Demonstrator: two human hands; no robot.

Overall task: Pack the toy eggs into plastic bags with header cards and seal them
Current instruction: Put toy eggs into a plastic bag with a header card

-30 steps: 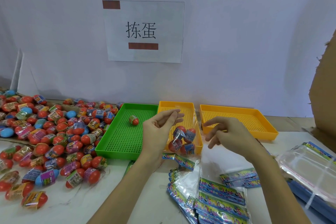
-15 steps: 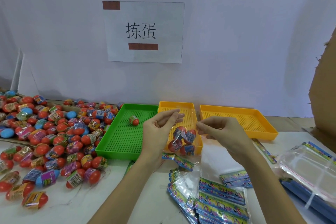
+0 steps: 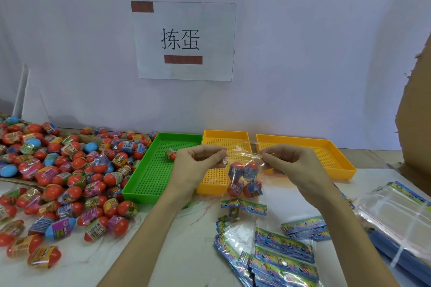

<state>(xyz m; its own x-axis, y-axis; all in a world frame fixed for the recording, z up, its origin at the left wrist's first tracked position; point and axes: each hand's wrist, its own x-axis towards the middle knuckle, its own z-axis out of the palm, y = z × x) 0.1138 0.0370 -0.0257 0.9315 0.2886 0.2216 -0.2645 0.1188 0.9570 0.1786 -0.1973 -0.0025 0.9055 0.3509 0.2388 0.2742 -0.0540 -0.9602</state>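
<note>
Both hands, the left hand (image 3: 198,165) and right hand (image 3: 291,165), are pinching the top corners of a clear plastic bag (image 3: 243,158) holding four toy eggs (image 3: 243,179), hanging above the near middle yellow tray (image 3: 211,182).

Glossy clear plastic bag (image 3: 242,158), perforated matt plastic trays (image 3: 149,177) — glossy shrink-wrapped eggs (image 3: 70,182), rough torn cardboard (image 3: 415,109).

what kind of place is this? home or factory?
Likely a small hand-packing workstation, not a home: a loose heap of toy eggs, stacks of printed header cards, sorting trays, and a paper station sign on the wall.
</note>
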